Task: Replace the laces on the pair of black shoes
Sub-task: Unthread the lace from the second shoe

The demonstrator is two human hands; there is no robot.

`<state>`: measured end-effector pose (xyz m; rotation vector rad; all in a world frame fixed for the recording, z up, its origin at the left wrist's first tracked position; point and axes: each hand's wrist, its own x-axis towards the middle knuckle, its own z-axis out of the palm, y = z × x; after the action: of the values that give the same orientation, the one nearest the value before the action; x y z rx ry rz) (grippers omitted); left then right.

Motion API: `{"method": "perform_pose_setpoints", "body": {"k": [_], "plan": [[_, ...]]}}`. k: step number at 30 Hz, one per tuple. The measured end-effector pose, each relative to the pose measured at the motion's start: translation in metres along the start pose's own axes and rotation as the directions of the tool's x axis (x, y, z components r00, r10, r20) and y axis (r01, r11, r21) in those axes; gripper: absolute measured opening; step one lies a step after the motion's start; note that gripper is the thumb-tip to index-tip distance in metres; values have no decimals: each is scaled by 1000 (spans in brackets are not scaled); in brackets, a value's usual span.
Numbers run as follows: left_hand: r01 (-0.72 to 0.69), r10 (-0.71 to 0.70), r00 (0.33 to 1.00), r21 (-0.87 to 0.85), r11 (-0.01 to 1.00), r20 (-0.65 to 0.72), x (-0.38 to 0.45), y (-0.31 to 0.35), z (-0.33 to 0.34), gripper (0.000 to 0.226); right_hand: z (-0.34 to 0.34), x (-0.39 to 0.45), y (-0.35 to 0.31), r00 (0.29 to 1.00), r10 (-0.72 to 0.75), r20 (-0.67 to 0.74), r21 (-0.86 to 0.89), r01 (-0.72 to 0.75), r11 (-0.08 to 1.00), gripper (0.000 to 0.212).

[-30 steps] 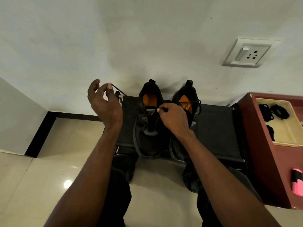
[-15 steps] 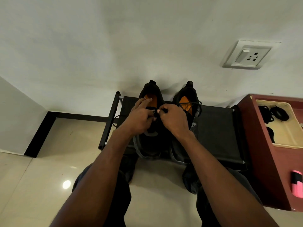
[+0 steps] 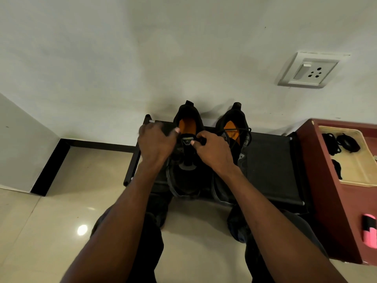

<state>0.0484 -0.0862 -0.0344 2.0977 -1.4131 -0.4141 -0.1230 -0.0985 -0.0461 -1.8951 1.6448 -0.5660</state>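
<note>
Nearest, both hands work over the left black lace-up shoe with orange insole [image 3: 186, 176] on the low black fabric rack [image 3: 271, 166]. The right hand [image 3: 212, 152] pinches a thin black lace [image 3: 201, 141] by the tongue; the left hand [image 3: 156, 142] blurs, fingers curled, its hold unclear. Beyond, the right black shoe [image 3: 234, 127] trails loose lace: a slipped pinch risks unthreading

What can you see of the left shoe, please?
The left shoe is black with an orange insole and a grey tag on its tongue. It stands on the dark rack, heel to the wall, toe toward the person, beside the right shoe. Both hands work at its tongue: the right hand pinches a black lace there; the left hand covers its left side.
</note>
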Motion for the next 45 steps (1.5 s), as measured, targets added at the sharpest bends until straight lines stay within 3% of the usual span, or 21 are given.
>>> {"method": "perform_pose_setpoints", "body": {"k": [4,10,14,16,17,20,22,24,26,29,31,34,35,36,38,39,40,41,43,44,45], "plan": [[8,-25,978,83,996,208,-11,15,11,44,3,-4,-4,1000,-4,14,-48,4,999,38],[42,-50,971,39,998,235,-8,9,0,13,-2,-1,2,995,95,8,-11,-95,995,40],[136,-132,965,-1,991,225,-8,1,-6,11,-1,2,7,984,178,-26,42,-177,983,39],[90,-86,983,-13,996,161,-14,2,-3,12,0,1,8,987,160,-22,51,-158,986,38],[46,-40,991,-44,998,128,-18,4,1,23,-1,1,8,990,139,-8,50,-138,989,38],[-138,173,963,-174,975,208,-21,8,11,47,-6,2,12,996,83,45,49,-85,995,38],[-253,281,886,-123,960,370,-18,10,13,38,-8,4,14,996,59,61,55,-62,997,36],[-313,272,815,-6,950,511,-17,10,16,32,-8,6,15,996,53,68,79,-59,995,34],[-352,255,791,73,933,555,-17,8,17,27,-8,7,15,996,59,63,90,-65,994,32],[-363,285,779,31,931,559,-15,8,15,16,-5,8,14,997,66,45,65,-69,995,32],[-320,299,779,-60,946,551,-14,8,12,11,-4,8,14,996,80,39,54,-82,995,32],[-23,179,888,-349,937,424,-13,8,2,10,-4,7,14,993,110,31,41,-111,993,31],[148,52,918,-462,874,392,-12,6,-1,12,-4,8,14,992,120,27,36,-121,992,31],[332,-100,912,-573,749,398,-9,2,-4,12,-4,8,14,991,130,24,35,-130,991,32],[632,-337,773,-698,337,537,-5,-6,-9,15,-5,9,14,991,132,25,41,-133,990,30],[693,-388,701,-701,172,598,-6,-7,-11,16,-5,8,13,991,128,25,41,-129,991,30],[705,-419,673,-700,114,609,-8,-6,-10,18,-5,8,13,992,125,23,36,-126,991,30],[681,-441,704,-706,196,557,-11,-4,-8,20,-4,7,12,992,123,17,31,-123,992,31],[450,-380,890,-624,639,252,-16,3,-4,14,-3,6,10,992,123,10,21,-123,992,32],[246,-231,968,-522,817,96,-18,6,-1,9,-4,6,9,992,122,9,14,-122,992,32],[47,-38,999,-417,908,29,-17,9,2,13,-5,6,8,993,119,9,7,-119,993,32]]}}
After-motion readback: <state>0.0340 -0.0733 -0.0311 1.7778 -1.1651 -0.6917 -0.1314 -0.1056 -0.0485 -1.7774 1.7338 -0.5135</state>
